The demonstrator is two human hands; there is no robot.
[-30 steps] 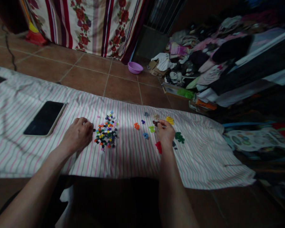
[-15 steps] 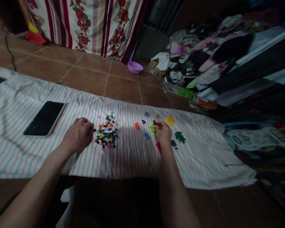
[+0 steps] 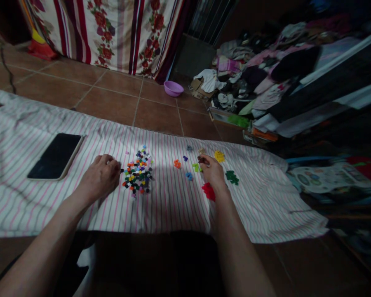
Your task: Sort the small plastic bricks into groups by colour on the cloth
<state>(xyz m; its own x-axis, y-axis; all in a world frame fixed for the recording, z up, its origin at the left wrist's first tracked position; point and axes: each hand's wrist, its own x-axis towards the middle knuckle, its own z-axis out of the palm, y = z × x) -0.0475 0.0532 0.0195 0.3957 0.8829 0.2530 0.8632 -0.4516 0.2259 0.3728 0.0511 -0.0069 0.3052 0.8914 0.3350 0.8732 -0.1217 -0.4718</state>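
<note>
A pile of small mixed-colour pieces (image 3: 138, 170) lies on a pink-striped white cloth (image 3: 160, 198) spread on the floor. My left hand (image 3: 101, 177) rests curled at the pile's left edge, fingertips touching its pieces. To the right lie small sorted groups: orange (image 3: 177, 164), blue (image 3: 189, 176), light green (image 3: 196, 167), yellow (image 3: 219, 156), dark green (image 3: 232, 177) and red (image 3: 209, 191). My right hand (image 3: 212, 171) sits among them, fingers pinched on a small dark piece (image 3: 200, 159) near the light green group.
A dark phone (image 3: 55, 156) lies face up on the cloth to the left. Beyond the cloth are brown floor tiles, a purple bowl (image 3: 173, 88), a flowered hanging cloth (image 3: 117, 33) and a heap of clothes (image 3: 266, 82) at the right.
My right hand has shifted slightly left and forward toward the light green group, uncovering the red group. My left hand stays at the pile.
</note>
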